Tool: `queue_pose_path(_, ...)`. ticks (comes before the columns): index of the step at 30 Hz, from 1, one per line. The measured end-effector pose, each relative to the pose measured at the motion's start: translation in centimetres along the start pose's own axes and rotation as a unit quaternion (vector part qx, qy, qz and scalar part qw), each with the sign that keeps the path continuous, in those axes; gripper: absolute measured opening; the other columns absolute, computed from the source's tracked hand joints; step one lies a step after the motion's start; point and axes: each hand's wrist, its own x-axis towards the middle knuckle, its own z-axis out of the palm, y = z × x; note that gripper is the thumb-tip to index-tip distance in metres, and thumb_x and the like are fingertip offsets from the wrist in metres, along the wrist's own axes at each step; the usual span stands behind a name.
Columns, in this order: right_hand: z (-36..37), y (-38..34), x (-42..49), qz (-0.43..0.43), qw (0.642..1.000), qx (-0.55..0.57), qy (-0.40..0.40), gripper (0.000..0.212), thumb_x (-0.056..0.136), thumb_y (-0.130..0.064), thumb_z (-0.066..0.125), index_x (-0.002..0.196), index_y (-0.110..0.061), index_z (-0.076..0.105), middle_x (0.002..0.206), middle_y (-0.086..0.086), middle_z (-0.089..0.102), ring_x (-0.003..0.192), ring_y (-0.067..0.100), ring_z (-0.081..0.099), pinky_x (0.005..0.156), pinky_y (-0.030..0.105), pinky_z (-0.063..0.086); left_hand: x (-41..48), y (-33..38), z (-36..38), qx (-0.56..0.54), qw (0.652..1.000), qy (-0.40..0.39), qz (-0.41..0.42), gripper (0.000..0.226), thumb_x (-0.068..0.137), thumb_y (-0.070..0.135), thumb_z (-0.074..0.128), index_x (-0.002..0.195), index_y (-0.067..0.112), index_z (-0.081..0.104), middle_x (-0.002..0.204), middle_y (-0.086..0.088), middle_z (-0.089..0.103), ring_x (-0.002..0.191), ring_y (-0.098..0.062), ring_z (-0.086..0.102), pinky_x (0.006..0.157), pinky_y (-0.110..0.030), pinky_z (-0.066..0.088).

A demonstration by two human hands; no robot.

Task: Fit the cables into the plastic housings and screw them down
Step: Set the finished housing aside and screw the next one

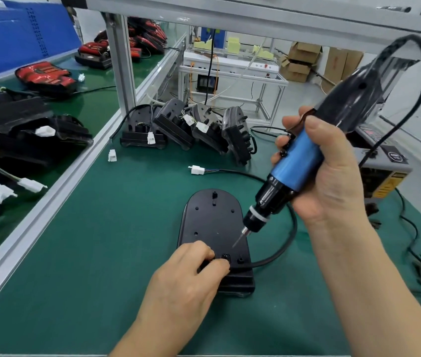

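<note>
Left hand (pixel 191 274) sits low and close to me, palm down, with the forearm coming in from bottom centre. The fingers are curled. Thumb and forefinger pinch at the near end of the housing (pixel 209 220); I can't tell exactly which part they have.

Right hand (pixel 330 171) is higher and off to the right, wrapped round the blue grip of the screwdriver (pixel 299 163). The thumb lies up the near side and the fingers curl round the far side, tips showing at the left edge. Right forearm runs down to the bottom-right corner.

Both forearms are bare. The hands are apart, not touching.
</note>
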Motion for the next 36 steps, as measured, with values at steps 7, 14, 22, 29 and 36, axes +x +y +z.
queue_pose_path(7, 1.2, 0.4, -0.6, -0.013, 1.000, -0.016, -0.012, 0.025, 0.074, -0.018, 0.062, 0.098, -0.014, 0.055, 0.079, -0.001, 0.069, 0.064, 0.013, 0.059, 0.055, 0.026, 0.048, 0.0, 0.0, -0.1, -0.005, 1.000, 0.003, 0.001, 0.026, 0.076, 0.009, 0.071, 0.093, 0.021, 0.057, 0.087, 0.003, 0.050, 0.076, -0.021, 0.060, 0.049, -0.035, 0.050)
queue_pose_path(14, 1.4, 0.5, -1.1, -0.018, 0.999, -0.038, -0.023, 0.027, 0.074, -0.017, 0.062, 0.099, -0.013, 0.055, 0.079, -0.001, 0.068, 0.065, 0.013, 0.059, 0.056, 0.027, 0.048, 0.0, 0.0, 0.0, -0.010, 1.000, -0.001, -0.006, 0.025, 0.077, 0.011, 0.070, 0.094, 0.023, 0.056, 0.090, 0.005, 0.046, 0.078, -0.020, 0.059, 0.049, -0.033, 0.049)
queue_pose_path(22, 1.8, 0.6, -1.3, -0.023, 0.998, -0.060, -0.029, 0.022, 0.074, -0.017, 0.062, 0.095, -0.013, 0.056, 0.079, -0.001, 0.069, 0.065, 0.014, 0.059, 0.056, 0.028, 0.048, 0.1, 0.0, -0.1, -0.003, 1.000, -0.007, -0.007, 0.022, 0.078, 0.012, 0.070, 0.094, 0.022, 0.058, 0.088, 0.004, 0.048, 0.077, -0.020, 0.058, 0.050, -0.034, 0.049)
queue_pose_path(29, 2.3, 0.6, -1.4, -0.035, 0.995, -0.081, -0.045, 0.022, 0.073, -0.013, 0.063, 0.094, -0.011, 0.057, 0.077, 0.001, 0.066, 0.063, 0.015, 0.058, 0.055, 0.028, 0.047, 0.2, 0.1, -0.1, 0.002, 1.000, -0.003, -0.009, 0.021, 0.077, 0.011, 0.071, 0.091, 0.020, 0.059, 0.087, 0.003, 0.048, 0.075, -0.020, 0.057, 0.049, -0.035, 0.048)
queue_pose_path(36, 3.1, 1.1, -1.1, -0.049, 0.989, -0.114, -0.085, 0.017, 0.075, -0.007, 0.062, 0.090, -0.011, 0.056, 0.070, 0.001, 0.063, 0.058, 0.016, 0.057, 0.054, 0.028, 0.046, 0.2, 0.2, -0.3, 0.004, 1.000, -0.007, -0.011, 0.020, 0.074, 0.007, 0.072, 0.088, 0.017, 0.063, 0.084, 0.001, 0.051, 0.074, -0.022, 0.056, 0.047, -0.035, 0.048)
